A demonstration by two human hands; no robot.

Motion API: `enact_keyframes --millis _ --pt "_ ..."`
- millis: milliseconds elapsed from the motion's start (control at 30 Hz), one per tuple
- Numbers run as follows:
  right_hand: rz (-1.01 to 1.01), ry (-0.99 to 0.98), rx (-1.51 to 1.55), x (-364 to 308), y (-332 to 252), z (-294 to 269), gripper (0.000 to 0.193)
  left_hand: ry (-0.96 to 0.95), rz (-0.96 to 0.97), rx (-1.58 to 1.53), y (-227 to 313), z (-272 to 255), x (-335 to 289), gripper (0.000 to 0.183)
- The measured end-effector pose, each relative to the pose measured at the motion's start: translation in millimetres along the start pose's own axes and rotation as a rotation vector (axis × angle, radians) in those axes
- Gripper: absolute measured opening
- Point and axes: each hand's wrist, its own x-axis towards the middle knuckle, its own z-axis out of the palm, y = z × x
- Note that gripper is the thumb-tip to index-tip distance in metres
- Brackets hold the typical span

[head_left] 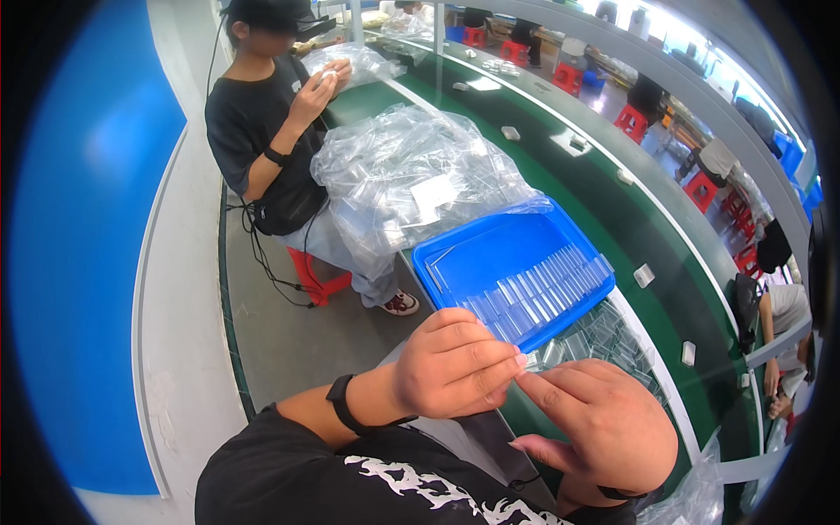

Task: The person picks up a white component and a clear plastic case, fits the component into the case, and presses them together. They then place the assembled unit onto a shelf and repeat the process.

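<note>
My left hand (459,366) is closed, its fingers curled and pinched at the near edge of the blue tray (490,247). Whatever it may hold is hidden by the fingers. My right hand (604,420) meets it from the right, index fingertip touching the left fingertips and thumb held apart below; nothing shows in it. Inside the tray, clear plastic pieces (544,293) lie side by side in rows along the near and right part. Loose clear plastic pieces (599,341) are heaped beside the tray, behind my right hand.
Beyond the tray lies a large clear plastic bag (411,171). A green conveyor belt (604,201) with scattered small white boxes (644,276) runs along the right. A co-worker (271,114) sits at the far left on a red stool (324,278). Another bag (691,490) is near right.
</note>
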Motion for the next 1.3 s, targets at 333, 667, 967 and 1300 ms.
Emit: enact_keyframes --millis 333,667,967,1300 --pt "-0.003 -0.010 -0.005 1.3 -0.4 0.4 0.062 0.009 -0.008 -0.044 -2.4 -0.1 -0.2 0.026" --pt "0.000 0.006 -0.004 3.1 -2.2 -1.3 0.061 0.019 -0.015 -0.113 -7.5 0.0 -3.6 0.029" --pt "0.024 0.029 -0.008 1.5 -4.3 -2.1 0.063 0.019 -0.010 -0.059 -4.6 2.9 -0.6 0.033" --pt "0.034 0.027 -0.016 0.3 -3.5 -1.3 0.063 -0.023 0.064 0.073 -1.9 -0.3 0.9 0.032"
